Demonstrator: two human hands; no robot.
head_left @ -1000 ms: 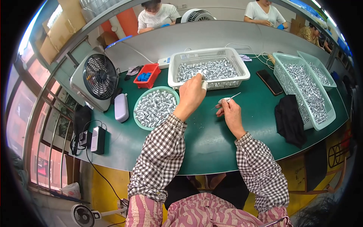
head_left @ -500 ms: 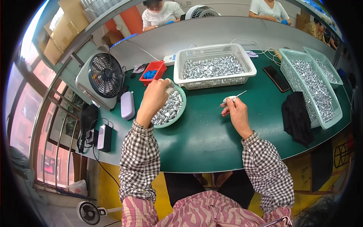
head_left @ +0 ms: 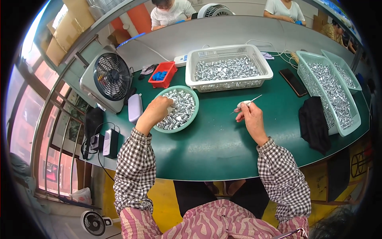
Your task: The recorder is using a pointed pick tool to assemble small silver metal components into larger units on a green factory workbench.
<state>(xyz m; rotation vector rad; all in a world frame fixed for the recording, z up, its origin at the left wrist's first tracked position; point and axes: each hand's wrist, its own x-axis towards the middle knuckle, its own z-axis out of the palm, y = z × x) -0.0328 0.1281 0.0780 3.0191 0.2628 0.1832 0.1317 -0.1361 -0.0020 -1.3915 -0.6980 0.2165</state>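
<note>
My left hand point(head_left: 158, 110) reaches over the left part of a round green bowl point(head_left: 193, 118) heaped with small silvery metal parts point(head_left: 184, 101). Its fingers are drawn together at the parts, and whether one is pinched there is hidden. Over the table to the right, my right hand point(head_left: 253, 121) is closed on a thin, pointed metal pick point(head_left: 256, 98), which slants up to the right. White coverings show on the fingertips of this hand.
Behind the bowl stand a white basket point(head_left: 191, 82) of metal parts and a red bin point(head_left: 163, 84) with blue pieces. A fan point(head_left: 113, 77) and a lilac case point(head_left: 135, 107) are left. At right lie a phone point(head_left: 293, 82), black cloth point(head_left: 314, 124) and a green basket point(head_left: 356, 119).
My left hand has come down and left from the bowl's far rim to the parts inside it. The right hand keeps its hold on the pick, nearly in place.
</note>
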